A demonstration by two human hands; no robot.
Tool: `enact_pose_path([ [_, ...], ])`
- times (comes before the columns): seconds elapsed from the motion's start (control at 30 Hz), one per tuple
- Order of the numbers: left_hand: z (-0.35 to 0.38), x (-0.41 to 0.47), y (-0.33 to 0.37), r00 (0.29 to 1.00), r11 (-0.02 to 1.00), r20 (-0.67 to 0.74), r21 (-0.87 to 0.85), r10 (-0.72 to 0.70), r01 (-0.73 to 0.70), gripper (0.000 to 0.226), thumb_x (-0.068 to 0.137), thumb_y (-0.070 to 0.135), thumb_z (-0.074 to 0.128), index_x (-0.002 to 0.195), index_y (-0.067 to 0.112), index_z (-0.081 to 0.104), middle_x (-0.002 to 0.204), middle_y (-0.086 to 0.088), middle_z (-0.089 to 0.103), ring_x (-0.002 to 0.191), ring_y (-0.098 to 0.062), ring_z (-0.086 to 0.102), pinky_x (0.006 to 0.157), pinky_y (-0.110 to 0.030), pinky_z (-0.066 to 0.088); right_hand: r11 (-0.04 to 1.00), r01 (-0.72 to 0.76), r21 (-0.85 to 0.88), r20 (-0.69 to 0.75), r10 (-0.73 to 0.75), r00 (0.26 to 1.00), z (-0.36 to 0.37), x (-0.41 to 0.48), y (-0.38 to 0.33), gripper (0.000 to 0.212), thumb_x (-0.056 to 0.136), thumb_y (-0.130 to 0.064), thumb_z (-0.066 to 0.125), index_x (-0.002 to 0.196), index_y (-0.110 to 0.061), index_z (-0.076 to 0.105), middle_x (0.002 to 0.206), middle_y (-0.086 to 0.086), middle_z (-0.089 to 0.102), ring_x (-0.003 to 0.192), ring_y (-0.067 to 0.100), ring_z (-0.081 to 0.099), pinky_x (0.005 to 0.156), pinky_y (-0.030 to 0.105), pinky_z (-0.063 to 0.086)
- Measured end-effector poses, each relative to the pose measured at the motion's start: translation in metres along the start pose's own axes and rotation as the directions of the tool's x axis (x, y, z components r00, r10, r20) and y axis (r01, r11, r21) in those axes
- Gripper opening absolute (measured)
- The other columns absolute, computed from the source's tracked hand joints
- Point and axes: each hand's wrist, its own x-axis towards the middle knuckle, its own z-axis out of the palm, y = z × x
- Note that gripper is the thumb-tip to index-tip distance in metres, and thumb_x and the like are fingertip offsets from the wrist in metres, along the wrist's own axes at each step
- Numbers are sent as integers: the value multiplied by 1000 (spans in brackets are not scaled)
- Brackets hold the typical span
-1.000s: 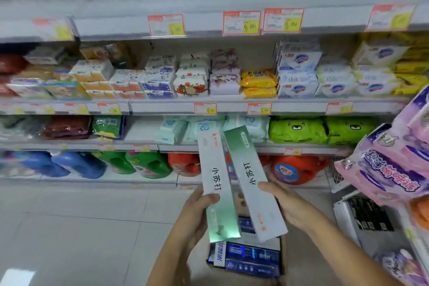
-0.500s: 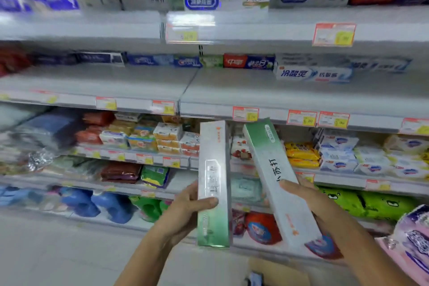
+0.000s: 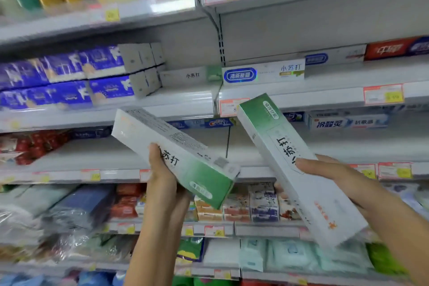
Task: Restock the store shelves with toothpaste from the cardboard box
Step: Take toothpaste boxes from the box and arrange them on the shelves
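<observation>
While the person stands in front of the store shelves, both arms reach up and forward. The left hand grips a long toothpaste box from below. Its thumb lies on the front and its fingers curl round the back. This box leans over, with its white end up to the left and its green end down to the right.

The right hand grips a second toothpaste box near the middle, with the thumb pressed across the front. This one points up, with its green end close to the front edge of a grey shelf and its white end down low. Both boxes have black writing on the front. They are held in the air, close together but not touching.

On that shelf lies a white toothpaste box with a blue label. To the left are stacked blue packs. Red and yellow price tags sit along the shelf edges. Lower down are packs of soap.
</observation>
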Motion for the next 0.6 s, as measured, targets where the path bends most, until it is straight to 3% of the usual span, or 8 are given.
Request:
enact_pose_path([
  [0.07,5,20,20,999,993,-29,-108,40,-43,47,95,50,43,120,13,58,108,-3,72,101,-17,68,83,-37,57,1000,15,-27,-2,-15,1000,7,6,-21,58,46,-30,91,96,-7,72,81,22,71,58,28,69,44,29,53],
  [0.13,14,37,44,998,971,-8,-230,57,-57,39,98,40,43,115,9,59,113,-8,69,108,-21,64,92,-44,52,996,53,-76,9,-52,999,13,14,-41,54,54,-26,87,100,-6,67,84,24,71,59,27,70,44,28,52],
  [0.23,37,52,78,997,944,62,-324,-41,59,41,96,42,48,116,8,60,100,-15,71,92,-28,66,73,-51,54,970,145,-193,-13,-150,989,26,28,-71,37,64,-24,79,96,-8,68,88,24,69,62,29,66,48,28,50],
  [0.33,61,60,93,983,950,135,-271,-122,155,42,86,49,60,102,11,64,86,-18,71,81,-32,66,69,-54,50,960,136,-243,-48,-152,987,33,45,-99,41,71,-35,69,100,-6,67,85,21,71,67,31,66,53,28,52],
  [0.43,87,72,95,980,959,108,-211,-169,188,33,83,44,68,90,12,64,81,-16,72,76,-31,66,72,-51,51,968,53,-244,-56,-69,996,39,58,-126,27,84,-32,61,94,-7,64,67,12,70,49,20,66,41,21,50],
  [0.53,110,103,97,980,970,115,-160,-163,181,30,88,40,56,75,13,56,69,-7,67,65,-25,63,67,-40,54,965,56,-257,-100,-84,991,39,71,-143,23,92,-29,55,82,-10,61,51,3,64,36,11,58,33,14,41],
  [0.6,124,127,98,986,983,117,-123,-121,135,25,89,34,49,76,13,49,75,-7,60,69,-25,61,77,-42,53,964,92,-251,-124,-126,984,39,79,-152,24,94,-31,53,79,-13,59,48,0,62,34,10,56,33,12,39],
])
